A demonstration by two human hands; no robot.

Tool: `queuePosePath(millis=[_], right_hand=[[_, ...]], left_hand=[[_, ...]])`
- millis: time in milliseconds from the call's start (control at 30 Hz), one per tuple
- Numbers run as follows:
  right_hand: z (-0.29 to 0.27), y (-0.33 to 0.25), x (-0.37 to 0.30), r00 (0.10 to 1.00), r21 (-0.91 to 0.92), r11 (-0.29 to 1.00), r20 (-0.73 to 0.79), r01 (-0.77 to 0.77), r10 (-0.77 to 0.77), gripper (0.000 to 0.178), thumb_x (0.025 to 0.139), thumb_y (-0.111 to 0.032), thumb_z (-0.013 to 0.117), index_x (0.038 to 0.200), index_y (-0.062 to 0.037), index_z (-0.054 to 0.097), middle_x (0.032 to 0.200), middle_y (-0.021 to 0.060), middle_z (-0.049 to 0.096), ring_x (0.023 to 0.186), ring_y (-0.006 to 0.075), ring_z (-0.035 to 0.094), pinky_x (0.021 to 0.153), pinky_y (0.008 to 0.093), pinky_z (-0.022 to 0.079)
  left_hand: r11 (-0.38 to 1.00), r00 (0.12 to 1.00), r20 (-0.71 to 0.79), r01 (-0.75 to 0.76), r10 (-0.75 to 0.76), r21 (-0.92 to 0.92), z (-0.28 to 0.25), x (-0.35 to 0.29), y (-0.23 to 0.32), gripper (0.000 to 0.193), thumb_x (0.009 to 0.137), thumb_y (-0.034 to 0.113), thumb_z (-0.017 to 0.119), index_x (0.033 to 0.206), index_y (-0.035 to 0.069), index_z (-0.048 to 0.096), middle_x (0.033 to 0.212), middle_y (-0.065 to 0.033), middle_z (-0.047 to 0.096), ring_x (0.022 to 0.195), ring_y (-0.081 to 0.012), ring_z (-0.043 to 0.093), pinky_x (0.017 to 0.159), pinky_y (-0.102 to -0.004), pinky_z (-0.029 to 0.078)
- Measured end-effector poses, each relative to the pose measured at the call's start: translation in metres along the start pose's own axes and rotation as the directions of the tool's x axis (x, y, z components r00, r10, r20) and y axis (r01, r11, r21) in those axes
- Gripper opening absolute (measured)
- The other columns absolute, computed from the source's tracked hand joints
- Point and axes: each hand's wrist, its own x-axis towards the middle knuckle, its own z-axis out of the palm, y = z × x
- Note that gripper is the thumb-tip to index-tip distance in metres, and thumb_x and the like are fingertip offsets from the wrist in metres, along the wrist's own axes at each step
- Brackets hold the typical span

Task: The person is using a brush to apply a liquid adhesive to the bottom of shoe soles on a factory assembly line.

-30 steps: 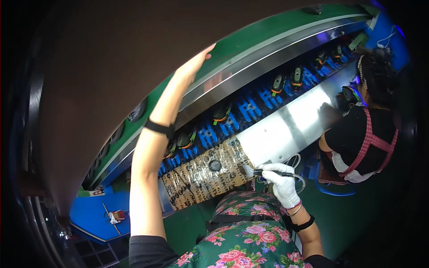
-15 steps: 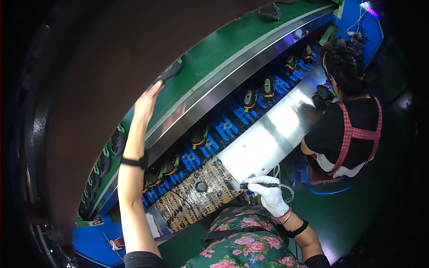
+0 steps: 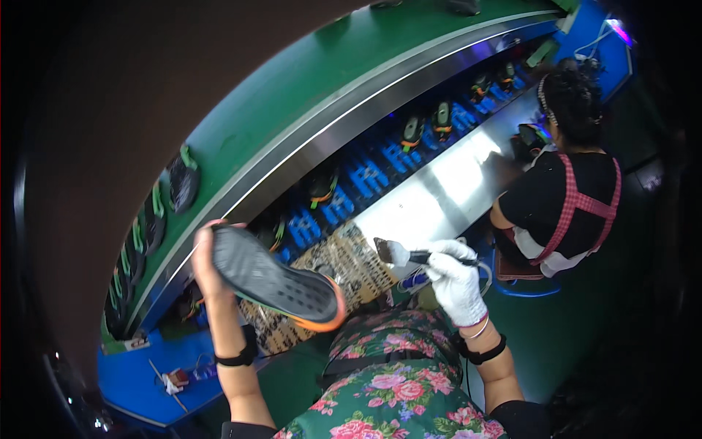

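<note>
My left hand (image 3: 208, 274), bare, is closed round a dark shoe (image 3: 274, 274) at the far end of it. The shoe's grey underside, with rows of dark holes, faces me, and an orange rim shows at the near end. In a white glove, my right hand (image 3: 455, 282) grips a flat brush (image 3: 398, 252) by its dark handle. The bristles point left, above the bright metal bench top and apart from the shoe. A pale tube runs beside that hand.
Brown patterned covering (image 3: 351, 256) lies over the near bench. Behind it, a blue rack (image 3: 369, 179) carries several shoes. A green conveyor belt (image 3: 270, 124) curves past with more dark shoes (image 3: 184, 179). A co-worker (image 3: 574, 183) sits at the right on a blue-framed stool.
My left hand has drawn back from the belt toward me and now holds the shoe. My right hand has lifted the brush off the brown covering.
</note>
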Motion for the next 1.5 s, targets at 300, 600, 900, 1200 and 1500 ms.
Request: queuePosePath(millis=[300, 600, 900, 1200, 1500], right_hand=[[0.057, 0.022, -0.012, 0.967, -0.323, 0.946, 0.244, 0.007, 0.076, 0.025, 0.084, 0.009, 0.071, 0.109, 0.0049, 0.075, 0.112, 0.0181, 0.075, 0.097, 0.0204, 0.073, 0.083, 0.0276, 0.058], [0.070, 0.038, -0.011, 0.967, -0.460, 0.884, 0.253, 0.086, 0.038, 0.028, 0.085, 0.003, 0.076, 0.113, 0.0043, 0.075, 0.099, 0.0111, 0.077, 0.082, 0.0139, 0.072, 0.073, 0.0260, 0.059], [0.090, 0.028, -0.016, 0.904, -0.677, 0.634, 0.418, 0.373, -0.085, 0.017, 0.082, 0.005, 0.076, 0.099, 0.0052, 0.076, 0.096, 0.0144, 0.078, 0.083, 0.0167, 0.074, 0.075, 0.0283, 0.059], [0.105, 0.018, 0.005, 0.461, -0.490, -0.043, 0.844, 0.871, -0.275, 0.030, 0.080, 0.000, 0.078, 0.109, -0.0037, 0.077, 0.111, 0.0136, 0.076, 0.096, 0.0265, 0.075, 0.084, 0.0364, 0.059], [0.084, 0.028, -0.013, 0.470, -0.474, 0.012, 0.869, 0.880, -0.157, 0.036, 0.078, -0.002, 0.078, 0.113, -0.0079, 0.077, 0.112, 0.0115, 0.076, 0.098, 0.0275, 0.074, 0.085, 0.0361, 0.057]], left_hand=[[0.713, 0.719, 0.328, 0.682, -0.613, -0.164, 0.051, -0.062, -0.137, 0.058, 0.097, 0.059, 0.062, 0.115, 0.004, 0.068, 0.104, -0.0073, 0.073, 0.092, -0.0168, 0.071, 0.085, -0.0341, 0.059], [0.177, 0.433, 0.846, 0.901, -0.311, -0.397, 0.061, -0.147, -0.159, 0.123, 0.081, 0.097, 0.028, 0.157, 0.000, 0.034, 0.152, -0.0310, 0.045, 0.135, -0.0465, 0.051, 0.117, -0.0577, 0.038], [0.296, 0.606, 0.597, 0.788, -0.526, -0.539, 0.084, -0.115, -0.099, 0.119, 0.078, 0.100, 0.020, 0.131, 0.001, 0.058, 0.104, -0.0173, 0.071, 0.090, -0.0273, 0.071, 0.082, -0.0397, 0.060], [0.134, 0.757, 0.578, 0.635, -0.306, -0.761, 0.105, -0.116, -0.092, 0.101, 0.089, 0.090, 0.026, 0.147, 0.012, 0.052, 0.139, -0.0084, 0.062, 0.124, -0.0266, 0.061, 0.108, -0.0445, 0.049], [0.636, 0.773, 0.340, 0.634, -0.536, -0.439, 0.126, -0.128, -0.096, 0.107, 0.084, 0.095, 0.026, 0.141, 0.009, 0.055, 0.135, -0.0147, 0.063, 0.128, -0.0321, 0.057, 0.112, -0.0526, 0.043]])
